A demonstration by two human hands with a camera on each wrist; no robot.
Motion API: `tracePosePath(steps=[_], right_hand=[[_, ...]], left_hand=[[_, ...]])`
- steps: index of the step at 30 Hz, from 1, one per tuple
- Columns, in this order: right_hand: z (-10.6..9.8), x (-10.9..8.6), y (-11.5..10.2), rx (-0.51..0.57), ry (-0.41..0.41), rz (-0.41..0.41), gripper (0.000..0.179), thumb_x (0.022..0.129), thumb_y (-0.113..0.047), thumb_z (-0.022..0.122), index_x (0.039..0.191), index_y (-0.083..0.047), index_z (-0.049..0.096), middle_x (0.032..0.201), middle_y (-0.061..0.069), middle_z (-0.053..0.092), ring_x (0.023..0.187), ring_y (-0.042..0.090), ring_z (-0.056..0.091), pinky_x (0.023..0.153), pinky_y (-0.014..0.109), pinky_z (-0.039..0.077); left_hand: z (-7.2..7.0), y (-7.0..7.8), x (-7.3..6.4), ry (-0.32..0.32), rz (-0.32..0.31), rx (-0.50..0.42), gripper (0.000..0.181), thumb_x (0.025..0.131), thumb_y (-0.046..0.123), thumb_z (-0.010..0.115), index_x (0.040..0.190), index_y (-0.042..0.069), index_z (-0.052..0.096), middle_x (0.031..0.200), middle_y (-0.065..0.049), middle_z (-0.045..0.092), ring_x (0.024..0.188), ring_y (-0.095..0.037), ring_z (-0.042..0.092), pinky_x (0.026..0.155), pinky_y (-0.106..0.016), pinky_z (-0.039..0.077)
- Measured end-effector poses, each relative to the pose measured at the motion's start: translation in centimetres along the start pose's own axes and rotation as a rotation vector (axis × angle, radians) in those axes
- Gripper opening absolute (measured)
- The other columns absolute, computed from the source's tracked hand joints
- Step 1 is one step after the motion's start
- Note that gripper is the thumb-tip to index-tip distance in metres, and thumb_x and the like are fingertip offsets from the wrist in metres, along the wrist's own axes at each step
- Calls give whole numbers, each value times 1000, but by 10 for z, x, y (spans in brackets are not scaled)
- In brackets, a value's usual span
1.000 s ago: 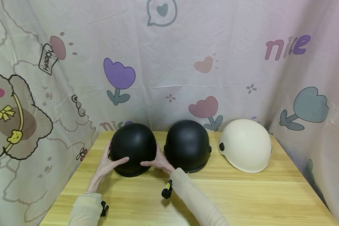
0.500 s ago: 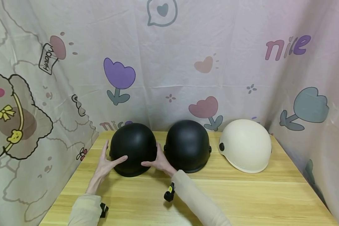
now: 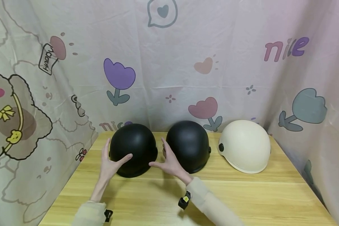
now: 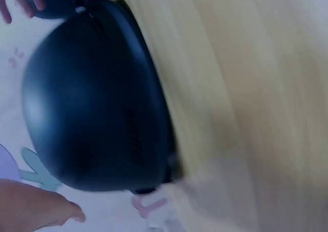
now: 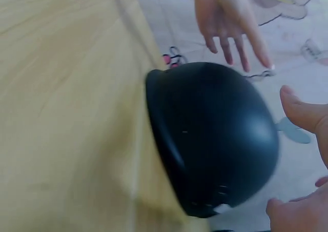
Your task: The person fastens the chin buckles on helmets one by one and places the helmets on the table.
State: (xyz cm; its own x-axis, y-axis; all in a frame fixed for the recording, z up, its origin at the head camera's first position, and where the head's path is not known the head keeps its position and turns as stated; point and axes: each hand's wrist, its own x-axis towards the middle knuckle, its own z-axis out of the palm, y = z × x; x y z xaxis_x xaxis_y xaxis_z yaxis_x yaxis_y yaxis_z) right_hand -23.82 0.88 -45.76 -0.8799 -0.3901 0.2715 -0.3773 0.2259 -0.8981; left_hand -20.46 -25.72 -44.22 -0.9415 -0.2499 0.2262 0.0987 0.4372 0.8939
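Note:
Three helmets stand in a row on the wooden table: a black helmet (image 3: 134,147) at the left, a second black helmet (image 3: 187,146) in the middle and a cream-white helmet (image 3: 245,146) at the right. Beside the left black helmet is my left hand (image 3: 110,166), its fingers spread and its thumb in front of the shell. My right hand (image 3: 170,161) is in front of the gap between the two black helmets, fingers extended and apart from the left one. In the right wrist view, the left hand (image 5: 228,24) shows straight fingers, and the black helmet (image 5: 215,134) sits between the hands.
The wooden table (image 3: 231,197) stretches toward me in front of the helmets. A patterned cloth curtain (image 3: 169,62) hangs close behind it and along both sides. Each wrist carries a small black camera (image 3: 184,201).
My right hand has come off the left black helmet and moved right, toward the middle one. The left hand has loosened and shifted slightly. All three helmets stay in place.

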Motion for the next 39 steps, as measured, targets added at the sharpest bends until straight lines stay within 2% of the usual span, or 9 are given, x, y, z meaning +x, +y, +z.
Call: tracePosePath(steps=[4, 10, 13, 18, 21, 24, 28, 31, 39], right_hand=[[-20, -11, -3, 44, 81, -131, 97, 83, -13, 84, 159, -11, 25, 164, 18, 27, 147, 41, 38, 117, 48, 39], [-53, -23, 4, -67, 326, -291, 80, 76, -3, 86, 146, -4, 46, 138, 23, 56, 111, 37, 60, 93, 44, 54], [-68, -29, 8, -129, 444, -285, 75, 73, -1, 87, 139, 0, 53, 124, 25, 62, 96, 38, 53, 80, 40, 46], [-93, -38, 18, -110, 542, -190, 70, 72, 3, 85, 135, 4, 55, 122, 31, 57, 98, 44, 40, 81, 35, 34], [-108, -44, 27, -90, 544, -115, 68, 75, -2, 85, 136, 0, 55, 129, 25, 54, 107, 38, 40, 88, 36, 35], [-121, -50, 37, -68, 521, -38, 66, 77, -7, 85, 135, -4, 53, 136, 17, 50, 118, 33, 41, 97, 45, 36], [-135, -55, 50, -15, 483, 35, 65, 81, -11, 83, 135, -3, 49, 144, 16, 45, 132, 30, 39, 107, 55, 33], [-141, -57, 57, 40, 452, 84, 65, 83, -11, 81, 136, -1, 45, 152, 17, 40, 141, 31, 35, 115, 58, 28], [-146, -63, 66, 135, 379, 214, 75, 89, -14, 77, 148, -3, 32, 162, 17, 26, 155, 37, 16, 127, 57, 15]], left_hand=[[14, 14, -6, 23, 95, -37, 114, 72, 21, 91, 161, 34, 21, 168, -1, 19, 154, -32, 19, 119, -70, 19], [37, 35, -16, 16, 200, -94, 109, 71, 18, 91, 156, 45, 27, 165, 1, 29, 152, -22, 24, 121, -66, 18], [50, 42, -18, 1, 243, -134, 106, 73, 17, 90, 155, 43, 29, 164, -4, 32, 152, -22, 25, 121, -66, 18], [71, 49, -20, -60, 270, -229, 102, 76, 10, 87, 157, 31, 30, 161, -13, 33, 152, -26, 26, 125, -62, 14], [83, 52, -20, -112, 266, -289, 101, 76, 7, 86, 158, 26, 29, 160, -16, 33, 152, -29, 28, 127, -54, 15], [95, 55, -21, -162, 250, -333, 103, 77, 7, 86, 159, 22, 26, 160, -17, 31, 152, -33, 29, 127, -46, 20], [112, 55, -19, -226, 204, -386, 104, 78, 7, 86, 160, 23, 23, 160, -11, 31, 153, -29, 29, 126, -36, 23], [124, 54, -17, -271, 178, -415, 101, 80, 8, 84, 159, 23, 24, 161, -7, 30, 153, -25, 29, 126, -35, 22], [148, 46, -8, -338, 123, -419, 94, 83, 17, 83, 158, 16, 26, 164, -15, 28, 154, -34, 25, 128, -49, 18]])
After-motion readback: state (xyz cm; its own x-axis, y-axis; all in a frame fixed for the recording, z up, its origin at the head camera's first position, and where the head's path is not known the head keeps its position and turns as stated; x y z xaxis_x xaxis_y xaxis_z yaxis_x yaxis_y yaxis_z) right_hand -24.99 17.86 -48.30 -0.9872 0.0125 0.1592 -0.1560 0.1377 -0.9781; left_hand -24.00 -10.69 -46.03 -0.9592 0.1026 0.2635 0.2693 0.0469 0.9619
